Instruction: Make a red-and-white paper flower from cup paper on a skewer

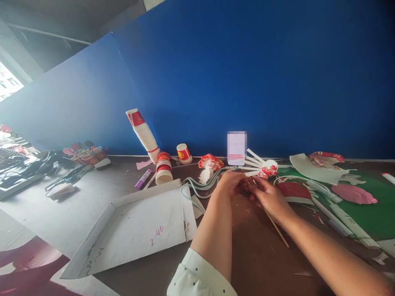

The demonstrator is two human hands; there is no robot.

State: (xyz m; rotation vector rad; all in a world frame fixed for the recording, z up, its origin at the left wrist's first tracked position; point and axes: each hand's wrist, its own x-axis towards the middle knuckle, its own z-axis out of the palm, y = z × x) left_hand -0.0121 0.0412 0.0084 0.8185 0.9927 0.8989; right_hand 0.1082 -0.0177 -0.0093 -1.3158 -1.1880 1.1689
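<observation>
My two hands meet near the middle of the table. My left hand [234, 181] is closed, its fingers curled close to my right fingertips; what they pinch is hidden. In my right hand [271, 199], fingers bent, is a thin wooden stick [277, 230] slanting down to the right beneath the palm. Just beyond the fingers, white paper strips [253, 162] fan out by a red-and-white piece [268, 169]. Whether these touch my fingers is unclear. Behind them a pale phone-like rectangle [237, 148] stands upright with a blurred face.
Left lies a shallow white cardboard box lid [138, 230]. Behind it are a leaning stack of paper cups [143, 135], a single cup [184, 154], a purple glue stick [143, 179], a red-and-white paper flower [210, 162] and a grey cable [197, 186]. Paper scraps cover a green sheet [370, 213] at right.
</observation>
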